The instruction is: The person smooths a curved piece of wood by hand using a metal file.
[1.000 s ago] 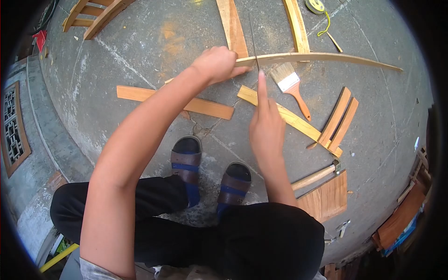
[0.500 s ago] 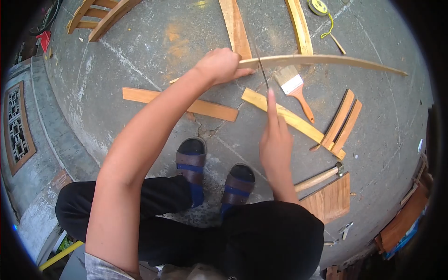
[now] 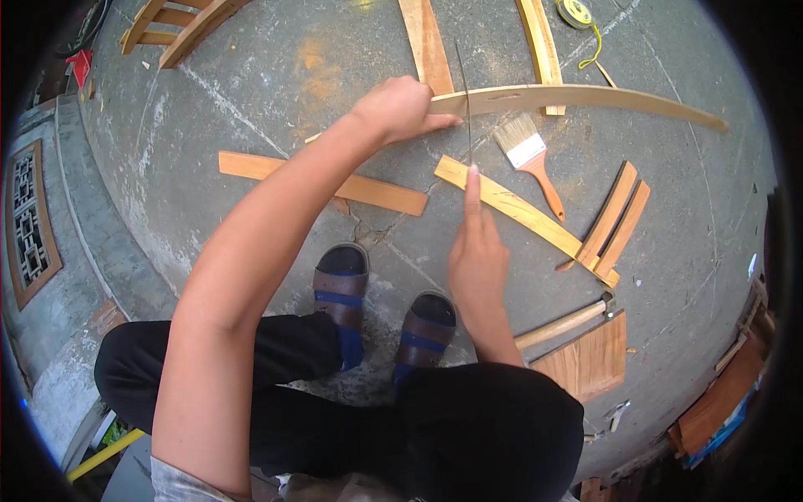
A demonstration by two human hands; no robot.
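My left hand grips a long, thin wooden strip near its left end, thumb stretched out below it. The strip bends away to the right above the floor. My right hand is closed round the hidden handle of a handsaw, index finger laid along the blade. Seen edge-on, the blade crosses the strip just right of my left hand. Close by on the floor lie a paintbrush with a wooden handle and a yellowish wooden slat.
Around lie a reddish plank, two joined short slats, a hammer, a trapezoid board, a tape measure and upright-pointing planks. A slatted wooden piece stands far left. My sandalled feet are below.
My right hand has shifted slightly left with the saw, whose blade now stands more upright. The strip has tilted so more of its broad face shows.
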